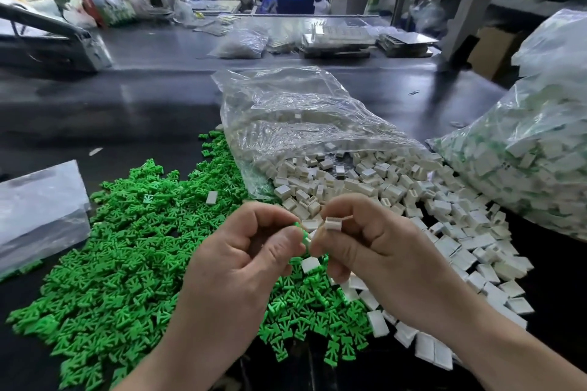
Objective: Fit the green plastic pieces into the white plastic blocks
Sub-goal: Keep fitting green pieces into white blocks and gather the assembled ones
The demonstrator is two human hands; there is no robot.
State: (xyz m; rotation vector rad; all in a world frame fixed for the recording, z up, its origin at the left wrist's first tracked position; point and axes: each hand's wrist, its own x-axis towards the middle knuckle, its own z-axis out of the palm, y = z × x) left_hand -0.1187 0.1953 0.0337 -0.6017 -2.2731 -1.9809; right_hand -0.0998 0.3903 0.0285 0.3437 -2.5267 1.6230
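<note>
Closest to me, the left hand (241, 251) pinches a green piece (301, 234) and the right hand (374, 244) grips a white block (333, 222), the two parts held close together. A heap of green pieces (127, 247) spreads from 6 to 9 o'clock over the dark tabletop (143, 98). At 2 o'clock, loose white blocks (413, 197) spill from a clear bag (301, 111) lying at 12. A fuller bag (533, 162) sits at 3.

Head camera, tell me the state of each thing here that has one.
left hand, pinching a green piece.
right hand, pinching a white block.
clear bag, lying on its side, open, contents spilling out.
green pile, loose and spread out.
big bag, full; its mouth is out of view.
</note>
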